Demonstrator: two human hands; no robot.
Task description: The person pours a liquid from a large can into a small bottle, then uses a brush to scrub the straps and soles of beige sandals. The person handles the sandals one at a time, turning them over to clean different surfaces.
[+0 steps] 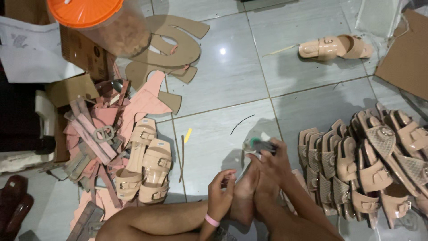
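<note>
I am observing the right hand (273,161) closing its fingers on a small dark tool with a green cap (260,144), holding it just above the grey tiled floor (223,85). The tool is showing a round green end toward the left and a short dark body under the fingers; finer detail is blurred. The left hand (221,195), wearing a pink wristband (211,220), is curling loosely with its fingertips pinched together beside the person's bare feet (249,196); I cannot tell whether anything is sitting between those fingers.

To the right, a row of beige buckled sandals (370,165) is leaning in a stacked line. A single beige sandal (334,47) is lying well apart at the top. To the left, a pair of beige strap sandals (143,160) is resting beside a heap of pink and tan cut straps (96,134).

Regarding packaging: a clear plastic jar with an orange lid (102,20) is standing at the top left, brown contents showing through. Just beside it, a brown cardboard box (84,53) is carrying small dark printed marks on its side. White paper sheets (31,49) are lying against it. Flat brown cardboard sole cut-outs (174,44) are lying near the jar, and a plain brown cardboard sheet (405,53) is occupying the top right corner.
</note>
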